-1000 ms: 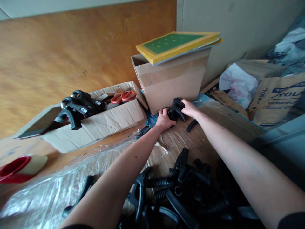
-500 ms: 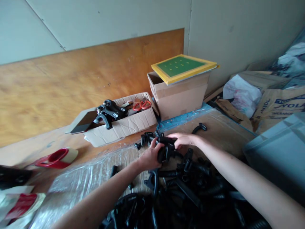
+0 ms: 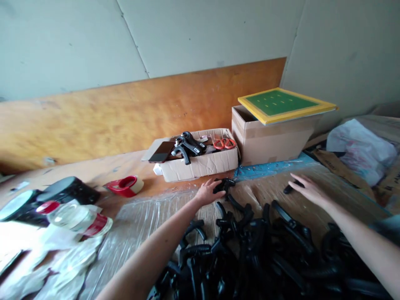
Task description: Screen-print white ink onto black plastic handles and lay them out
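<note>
My left hand [image 3: 208, 192] is at the far edge of the pile, thumb and forefinger on either side of a small cluster of black plastic handle parts [image 3: 225, 184]. My right hand [image 3: 308, 189] reaches out to the right with its fingers spread. Its fingertips are over a single black handle part [image 3: 289, 188] lying apart from the others. A large heap of black curved plastic handles [image 3: 250, 250], some with ribbed grips, covers the near table in front of me.
Behind the heap stands an open shallow carton [image 3: 200, 166] with assembled black grips [image 3: 187, 146] and orange-handled scissors [image 3: 224, 143]. A taller carton [image 3: 271, 141] carries a green, yellow-framed board [image 3: 281, 102]. A red tape dispenser [image 3: 126, 186] and a bottle [image 3: 75, 218] lie at left.
My hands were close together over the black parts and are now apart. The right one has moved right to a lone part. The view has turned left, bringing the bottle into sight.
</note>
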Tool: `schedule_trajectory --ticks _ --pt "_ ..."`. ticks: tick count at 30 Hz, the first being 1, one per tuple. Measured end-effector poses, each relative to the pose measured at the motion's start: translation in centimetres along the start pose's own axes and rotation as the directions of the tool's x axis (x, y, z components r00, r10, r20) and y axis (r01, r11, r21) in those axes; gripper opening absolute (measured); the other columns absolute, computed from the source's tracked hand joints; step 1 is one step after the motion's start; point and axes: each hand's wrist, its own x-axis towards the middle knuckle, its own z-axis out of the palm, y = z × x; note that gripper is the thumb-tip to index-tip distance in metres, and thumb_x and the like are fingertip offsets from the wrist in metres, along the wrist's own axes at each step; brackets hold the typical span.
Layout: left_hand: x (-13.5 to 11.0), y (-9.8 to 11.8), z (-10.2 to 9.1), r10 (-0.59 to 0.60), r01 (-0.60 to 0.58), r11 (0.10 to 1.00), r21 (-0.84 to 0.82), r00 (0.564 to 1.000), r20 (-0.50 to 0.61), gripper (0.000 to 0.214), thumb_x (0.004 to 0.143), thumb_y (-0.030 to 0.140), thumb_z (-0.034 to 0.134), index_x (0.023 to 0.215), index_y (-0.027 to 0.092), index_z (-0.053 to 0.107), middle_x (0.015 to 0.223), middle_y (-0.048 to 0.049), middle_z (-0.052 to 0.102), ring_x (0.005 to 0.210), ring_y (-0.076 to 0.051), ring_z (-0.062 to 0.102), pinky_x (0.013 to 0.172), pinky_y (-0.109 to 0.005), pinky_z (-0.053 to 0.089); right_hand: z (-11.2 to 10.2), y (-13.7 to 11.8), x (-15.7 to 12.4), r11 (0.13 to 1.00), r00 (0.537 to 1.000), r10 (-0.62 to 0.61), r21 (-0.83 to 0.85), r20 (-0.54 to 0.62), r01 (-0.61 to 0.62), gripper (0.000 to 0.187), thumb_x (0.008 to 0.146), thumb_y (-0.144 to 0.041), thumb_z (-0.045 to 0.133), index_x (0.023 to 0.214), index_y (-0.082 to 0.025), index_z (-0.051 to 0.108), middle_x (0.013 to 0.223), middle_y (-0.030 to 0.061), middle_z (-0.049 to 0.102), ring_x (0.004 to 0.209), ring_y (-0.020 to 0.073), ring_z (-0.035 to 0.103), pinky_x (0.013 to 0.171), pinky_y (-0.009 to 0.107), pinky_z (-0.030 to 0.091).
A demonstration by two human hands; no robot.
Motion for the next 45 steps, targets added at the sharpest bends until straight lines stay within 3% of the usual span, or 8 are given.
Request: schedule_trajectory --ticks 7,17,26,31,34,38,41,45 --pt "-1.9 1.0 4.4 0.088 -0.094 0.992 -0.078 0.993 -0.076 0.040 0.069 0.046 0.074 0.102 0.025 0.069 0.145 -0.0100 0.043 0.130 -0.030 0.045 0.109 -0.044 0.037 5.5 -3.8 -6.5 0.964 0.953 -0.198 0.222 0.227 0.148 0.048 0.072 -0.061 0.059 0.111 -0.034 0.067 0.143 0.0078 0.044 0.137 0.0297 0.036 0.114 0.044 0.027" --pt "-14.3 0.4 -0.4 0.068 -0.045 0.995 -0.085 0.953 0.296 0.010 0.072 0.022 0.058 0.075 0.020 0.067 0.138 -0.0026 0.054 0.113 -0.021 0.060 0.097 -0.029 0.044 4.6 -12.9 -19.1 0.419 0.843 0.052 0.755 0.535 -0.505 0.060 0.071 -0.039 0.070 0.127 -0.022 0.054 0.099 0.0053 0.071 0.093 0.0220 0.067 0.087 0.038 0.050" --pt "-24.5 -1.6 -5.4 -0.058 -0.045 0.985 0.166 0.821 0.567 0.009 0.069 0.021 0.049 0.070 0.020 0.058 0.117 0.0012 0.068 0.096 -0.019 0.064 0.080 -0.026 0.046 4.0 -22.2 -29.5 0.642 0.895 -0.122 0.722 0.429 -0.258 0.041 0.077 -0.052 0.063 0.107 -0.026 0.069 0.106 0.0000 0.071 0.104 0.0213 0.062 0.096 0.035 0.042" --pt "-28.4 -0.3 -9.5 -0.093 -0.073 0.980 0.186 0.659 0.747 0.032 0.066 0.018 0.046 0.088 0.025 0.069 0.088 0.0058 0.073 0.084 -0.018 0.066 0.073 -0.024 0.046 1.4 -26.7 -34.7 0.809 0.786 -0.434 0.574 0.441 0.125 0.058 0.076 -0.066 0.060 0.127 -0.037 0.060 0.118 -0.0008 0.067 0.110 0.0227 0.061 0.093 0.031 0.044" --pt "-25.9 2.2 -12.4 -0.174 -0.105 0.951 0.292 0.598 0.782 0.027 0.070 0.024 0.051 0.085 0.027 0.073 0.087 0.0043 0.075 0.085 -0.020 0.068 0.075 -0.026 0.048 -2.8 -25.2 -35.6 0.825 0.743 -0.513 0.488 0.429 0.287 0.046 0.079 -0.063 0.059 0.119 -0.041 0.065 0.107 -0.0023 0.071 0.098 0.0217 0.066 0.084 0.029 0.048" --pt "-17.1 9.7 -11.7 0.037 -0.246 0.940 0.235 0.759 0.650 0.037 0.085 0.044 0.043 0.095 0.023 0.072 0.092 -0.0014 0.074 0.086 -0.021 0.067 0.080 -0.030 0.048 -6.6 -17.0 -35.4 0.971 0.986 -0.056 0.223 -0.156 0.090 0.036 0.093 -0.043 0.047 0.120 -0.029 0.066 0.112 0.0068 0.068 0.107 0.0229 0.060 0.096 0.037 0.042" --pt "-10.2 17.7 -5.7 0.312 -0.381 0.925 0.010 0.773 0.553 0.047 0.088 0.050 0.040 0.116 0.022 0.065 0.116 -0.0032 0.069 0.105 -0.021 0.063 0.094 -0.030 0.045 -6.1 -9.4 -35.8 0.955 0.855 0.247 -0.037 -0.457 -0.295 0.042 0.092 -0.041 0.047 0.121 -0.015 0.063 0.123 0.0183 0.058 0.116 0.0302 0.051 0.101 0.046 0.037" --pt "-4.2 27.7 5.3 0.476 -0.544 0.838 -0.035 0.698 0.535 0.054 0.091 0.053 0.038 0.132 0.023 0.054 0.144 -0.0042 0.050 0.139 -0.021 0.034 0.115 -0.034 0.026 -3.3 -3.1 -36.1 0.856 0.832 0.346 -0.216 -0.433 -0.469 0.055 0.092 -0.049 0.043 0.125 -0.009 0.058 0.122 0.0229 0.054 0.108 0.0324 0.055 0.091 0.042 0.043"
